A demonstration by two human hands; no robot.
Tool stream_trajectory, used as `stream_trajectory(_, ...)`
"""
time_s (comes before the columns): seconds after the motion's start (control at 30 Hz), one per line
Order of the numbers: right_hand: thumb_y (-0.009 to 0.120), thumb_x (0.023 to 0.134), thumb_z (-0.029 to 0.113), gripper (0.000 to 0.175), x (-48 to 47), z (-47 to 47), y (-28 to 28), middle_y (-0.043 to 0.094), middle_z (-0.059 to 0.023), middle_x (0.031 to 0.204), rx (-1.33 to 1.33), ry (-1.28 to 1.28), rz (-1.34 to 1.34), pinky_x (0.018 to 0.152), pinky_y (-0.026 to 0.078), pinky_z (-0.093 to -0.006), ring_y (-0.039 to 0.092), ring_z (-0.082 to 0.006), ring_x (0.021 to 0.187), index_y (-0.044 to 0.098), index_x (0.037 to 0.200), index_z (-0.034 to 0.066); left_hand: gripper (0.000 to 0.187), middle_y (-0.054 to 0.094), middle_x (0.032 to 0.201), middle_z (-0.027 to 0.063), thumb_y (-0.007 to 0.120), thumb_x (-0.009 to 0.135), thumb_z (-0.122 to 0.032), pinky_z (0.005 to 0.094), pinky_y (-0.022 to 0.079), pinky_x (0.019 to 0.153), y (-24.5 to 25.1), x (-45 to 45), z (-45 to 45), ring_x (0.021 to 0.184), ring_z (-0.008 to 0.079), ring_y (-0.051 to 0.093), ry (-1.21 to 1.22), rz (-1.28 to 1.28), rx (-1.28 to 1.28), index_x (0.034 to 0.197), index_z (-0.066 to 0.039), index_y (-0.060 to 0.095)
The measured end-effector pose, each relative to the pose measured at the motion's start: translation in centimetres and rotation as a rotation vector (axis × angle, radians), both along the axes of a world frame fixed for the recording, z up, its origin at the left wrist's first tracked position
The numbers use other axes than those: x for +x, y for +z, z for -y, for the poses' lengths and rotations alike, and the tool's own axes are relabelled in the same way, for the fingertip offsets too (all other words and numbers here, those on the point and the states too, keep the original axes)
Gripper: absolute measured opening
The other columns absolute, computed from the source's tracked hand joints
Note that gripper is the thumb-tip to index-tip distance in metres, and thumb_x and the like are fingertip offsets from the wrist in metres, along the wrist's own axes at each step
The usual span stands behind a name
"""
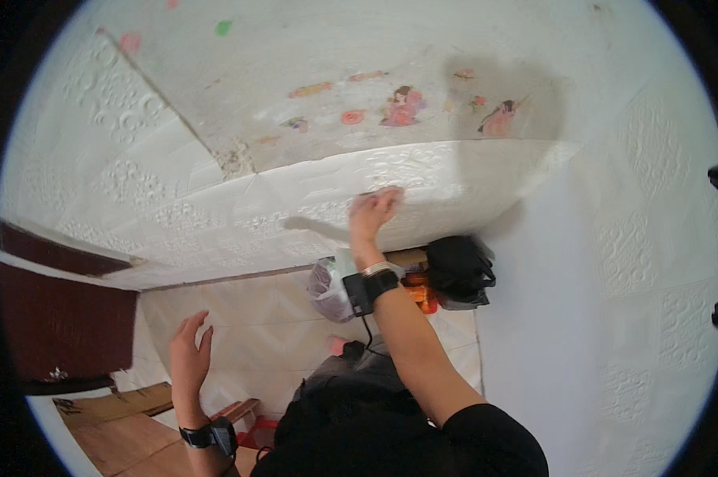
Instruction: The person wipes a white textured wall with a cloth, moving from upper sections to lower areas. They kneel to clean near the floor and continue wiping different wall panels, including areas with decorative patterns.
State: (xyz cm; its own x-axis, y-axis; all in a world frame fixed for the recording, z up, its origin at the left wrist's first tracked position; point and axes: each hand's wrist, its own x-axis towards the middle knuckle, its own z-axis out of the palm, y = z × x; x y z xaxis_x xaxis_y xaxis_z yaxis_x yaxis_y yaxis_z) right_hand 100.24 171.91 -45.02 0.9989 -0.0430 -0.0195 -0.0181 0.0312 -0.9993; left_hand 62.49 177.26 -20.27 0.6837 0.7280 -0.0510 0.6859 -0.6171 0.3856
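My right hand [375, 208], blurred and with bent fingers, is raised in front of the white embossed wall panel [406, 167]. Whether it touches the panel, or has anything small in its fingers, I cannot tell. Above the panel's top edge is a bare strip of wall [329, 134] with faded stickers, among them a figure in a pink dress [403, 108]. My left hand [192, 352] hangs lower, over the tiled floor, its fingers apart and nothing in them. Each wrist wears a black strapped device.
By the wall's foot stand a filled translucent plastic bag [326, 292], a black bag [457, 268] and orange packages [421, 295]. A dark red door or panel [67, 322] is at left, with cardboard [114, 408] below. A smooth white surface [537, 310] rises at right.
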Motion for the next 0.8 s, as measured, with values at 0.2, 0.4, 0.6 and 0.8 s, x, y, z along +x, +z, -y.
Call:
stream_trajectory(0.2,0.042,0.098,0.007,0.059,-0.9,-0.9,-0.6,0.032,-0.0225,0.136,-0.057,-0.064,0.002,0.104,0.035,-0.0353,0.041,-0.0336,0.121,0.015,0.150,-0.0001,0.051,0.040,0.145,0.0191,0.065,0.085,-0.003,0.0442,0.036,0.106,5.3,8.5,-5.7,0.132,0.0378,0.040,-0.207,0.185,0.614,0.134,-0.010,0.052)
stream_trajectory(0.4,0.040,0.099,0.006,0.052,0.8,-0.4,-0.7,0.037,-0.0224,0.130,-0.036,-0.223,0.033,0.102,0.036,-0.0351,0.044,-0.0347,0.117,0.023,0.149,-0.0004,0.060,0.028,0.153,0.0185,0.065,0.089,-0.020,0.0561,0.018,0.114,13.0,14.3,-20.2,0.140,0.0361,0.028,-0.560,0.325,1.400,0.144,-0.012,0.042)
stream_trajectory(0.6,0.039,0.099,0.003,0.049,0.3,-1.3,-1.4,0.045,-0.0200,0.119,-0.123,-0.375,0.272,0.096,0.040,-0.0343,0.049,-0.0328,0.107,0.031,0.148,0.0033,0.056,0.035,0.148,0.0239,0.037,0.100,-0.038,0.0535,0.019,0.113,14.3,16.4,-27.4,0.139,0.0393,0.028,-0.702,0.416,1.724,0.141,-0.001,0.044)
stream_trajectory(0.8,0.045,0.093,-0.003,0.054,0.7,0.3,-1.8,0.053,-0.0230,0.118,-0.218,-0.132,0.052,0.096,0.043,-0.0385,0.053,-0.0352,0.105,0.035,0.146,0.0049,0.056,0.038,0.146,0.0245,0.032,0.101,-0.038,0.0533,0.028,0.109,14.3,16.6,-27.1,0.133,0.0431,0.038,-0.668,0.409,1.780,0.140,0.001,0.044)
